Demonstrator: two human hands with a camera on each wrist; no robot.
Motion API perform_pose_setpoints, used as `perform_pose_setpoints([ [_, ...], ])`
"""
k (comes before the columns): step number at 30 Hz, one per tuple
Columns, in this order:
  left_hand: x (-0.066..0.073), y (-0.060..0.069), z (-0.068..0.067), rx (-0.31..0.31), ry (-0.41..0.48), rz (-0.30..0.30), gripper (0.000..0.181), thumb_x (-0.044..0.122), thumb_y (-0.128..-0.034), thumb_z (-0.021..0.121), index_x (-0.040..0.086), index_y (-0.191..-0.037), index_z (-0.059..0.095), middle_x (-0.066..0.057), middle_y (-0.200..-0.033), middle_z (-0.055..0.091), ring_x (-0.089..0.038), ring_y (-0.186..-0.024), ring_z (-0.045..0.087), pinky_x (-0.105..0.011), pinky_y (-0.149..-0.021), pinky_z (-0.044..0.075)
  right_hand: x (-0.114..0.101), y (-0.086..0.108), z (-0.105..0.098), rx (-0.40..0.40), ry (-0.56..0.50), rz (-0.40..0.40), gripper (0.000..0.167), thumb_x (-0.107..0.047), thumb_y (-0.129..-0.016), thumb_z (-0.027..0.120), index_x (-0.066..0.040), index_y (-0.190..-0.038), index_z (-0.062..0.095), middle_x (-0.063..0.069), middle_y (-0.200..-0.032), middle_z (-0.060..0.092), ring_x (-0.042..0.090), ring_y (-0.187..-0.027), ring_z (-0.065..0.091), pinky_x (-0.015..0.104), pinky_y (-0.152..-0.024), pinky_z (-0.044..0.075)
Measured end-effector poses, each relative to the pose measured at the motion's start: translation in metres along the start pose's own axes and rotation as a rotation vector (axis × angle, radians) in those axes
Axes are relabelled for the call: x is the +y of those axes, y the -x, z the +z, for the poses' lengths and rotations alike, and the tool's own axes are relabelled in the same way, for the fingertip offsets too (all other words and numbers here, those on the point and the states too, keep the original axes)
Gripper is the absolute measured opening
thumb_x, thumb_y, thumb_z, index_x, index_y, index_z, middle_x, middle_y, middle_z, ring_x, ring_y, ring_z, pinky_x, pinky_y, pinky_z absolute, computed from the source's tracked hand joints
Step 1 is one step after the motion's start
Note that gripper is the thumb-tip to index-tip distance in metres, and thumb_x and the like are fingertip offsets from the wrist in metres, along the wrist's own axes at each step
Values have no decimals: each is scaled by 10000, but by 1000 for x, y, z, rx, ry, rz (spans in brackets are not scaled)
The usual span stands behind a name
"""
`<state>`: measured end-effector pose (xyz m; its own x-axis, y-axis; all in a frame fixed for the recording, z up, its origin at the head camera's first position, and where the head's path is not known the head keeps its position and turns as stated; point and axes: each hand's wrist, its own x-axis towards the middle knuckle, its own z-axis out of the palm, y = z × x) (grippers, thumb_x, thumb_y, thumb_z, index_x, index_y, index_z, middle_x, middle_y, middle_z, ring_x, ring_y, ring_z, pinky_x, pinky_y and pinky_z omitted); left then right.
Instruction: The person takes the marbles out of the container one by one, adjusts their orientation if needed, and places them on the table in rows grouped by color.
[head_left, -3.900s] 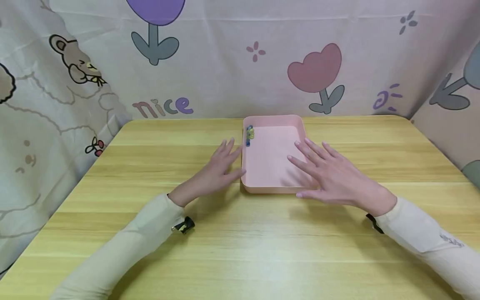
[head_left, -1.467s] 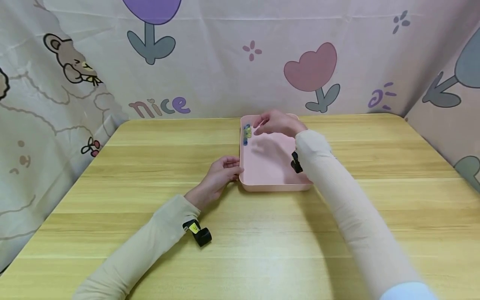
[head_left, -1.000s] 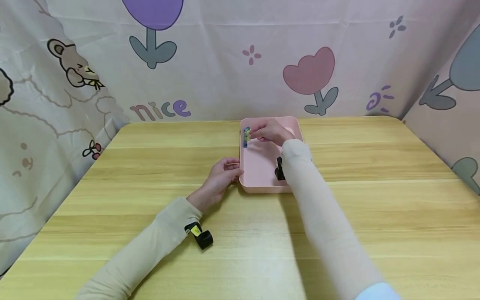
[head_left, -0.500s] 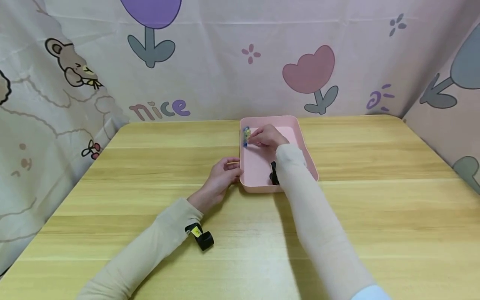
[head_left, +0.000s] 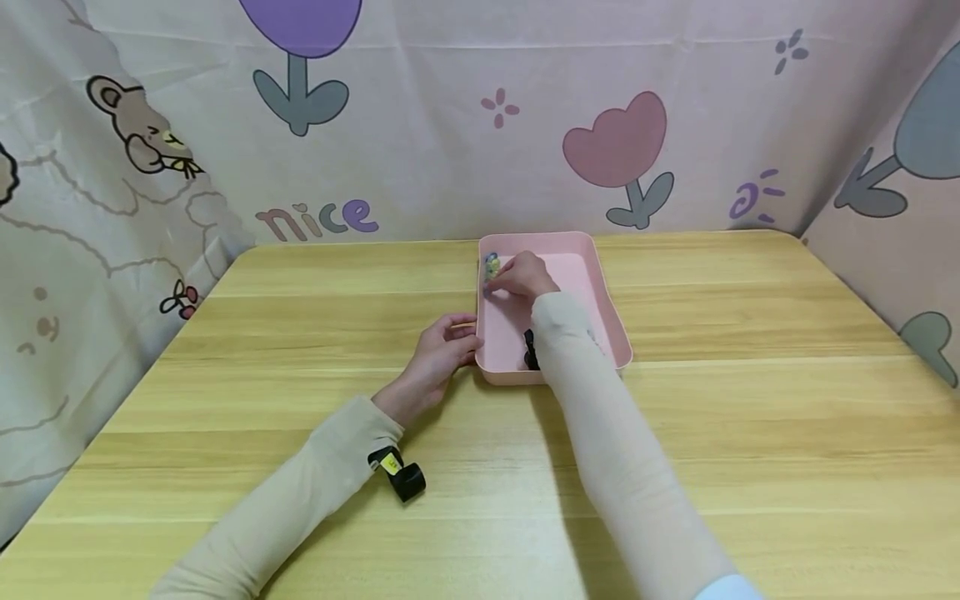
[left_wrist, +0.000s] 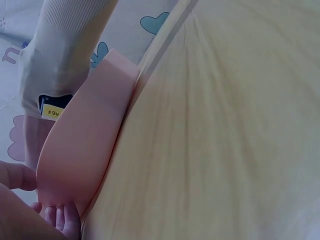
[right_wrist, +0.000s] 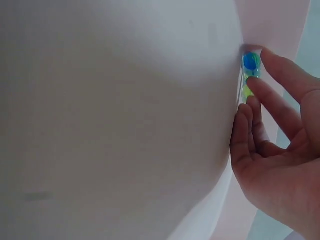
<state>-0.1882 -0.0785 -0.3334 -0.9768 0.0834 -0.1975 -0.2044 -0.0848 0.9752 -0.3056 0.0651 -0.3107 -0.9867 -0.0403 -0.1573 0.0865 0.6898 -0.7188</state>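
Note:
Several small glass marbles [right_wrist: 251, 61], blue, green and yellow, lie in a row along the left inner wall of a pink tray [head_left: 555, 243]. My right hand [head_left: 521, 277] reaches into the tray. In the right wrist view, the thumb and index finger of that hand [right_wrist: 280, 150] stand apart at the blue end of the row, and the other fingers are bent near the wall. A firm pinch does not show. My left hand [head_left: 435, 358] holds the tray's near left side, with its thumb at the rim and its fingers [left_wrist: 70, 217] against the outside wall.
The tray stands on a wood-grain table [head_left: 315, 292], near its back edge. A printed cloth [head_left: 442, 150] hangs behind and at the sides. A black wrist camera [head_left: 405, 477] sits under the left sleeve, close to the tabletop.
Both hands were first spread beside the tray. The left hand came to hold its left side. The right hand moved in over the tray, then left and nearer along the marbles.

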Motion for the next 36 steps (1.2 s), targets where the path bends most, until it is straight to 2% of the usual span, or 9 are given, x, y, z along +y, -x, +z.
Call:
perform_pose_setpoints([
  [3,-1,0,0,1,0,1,403,-101,-891,555,-55,-1287,499,-186,-1179,538,-208,-962,544,-206,-714,510,-2,-1,3,8,16,26,276,-212,-795,799,14,-941,738,45,-819,605,144,-696,475,226,-582,369],
  [8,-1,1,0,-1,1,6,397,-100,-894,554,-64,-1286,497,-187,-1175,536,-214,-970,544,-212,-725,512,-2,-2,4,19,46,22,265,-207,-792,798,16,-926,746,34,-766,594,141,-651,458,226,-554,355],
  [15,-1,1,1,-8,8,8,392,-110,-897,543,-89,-1284,483,-198,-1165,523,-215,-966,537,-222,-745,510,-2,4,2,21,51,13,282,-234,-795,790,1,-945,750,50,-816,620,143,-671,464,224,-562,350],
  [17,0,1,1,-7,9,12,393,-108,-896,543,-88,-1284,483,-200,-1166,523,-218,-966,538,-226,-751,510,-1,6,0,22,24,-1,281,-226,-794,785,0,-956,752,58,-843,645,139,-690,481,215,-580,365],
  [22,0,1,-1,-2,10,9,394,-104,-896,544,-86,-1284,481,-202,-1182,518,-215,-965,534,-232,-761,508,5,6,-2,13,-124,-19,267,-184,-822,752,26,-986,741,62,-854,663,124,-730,499,197,-625,391],
  [28,-2,1,-2,6,11,11,397,-107,-893,545,-93,-1284,480,-216,-1205,518,-221,-972,536,-227,-758,510,10,2,-2,4,-267,-26,251,-153,-865,706,21,-1046,723,80,-832,659,97,-656,545,180,-580,425],
  [36,-2,1,0,-2,13,14,402,-103,-892,548,-87,-1288,483,-226,-1228,520,-252,-1012,545,-239,-770,517,16,0,-6,7,-284,-33,255,-212,-905,661,1,-1042,690,33,-760,560,101,-622,466,205,-538,377],
])
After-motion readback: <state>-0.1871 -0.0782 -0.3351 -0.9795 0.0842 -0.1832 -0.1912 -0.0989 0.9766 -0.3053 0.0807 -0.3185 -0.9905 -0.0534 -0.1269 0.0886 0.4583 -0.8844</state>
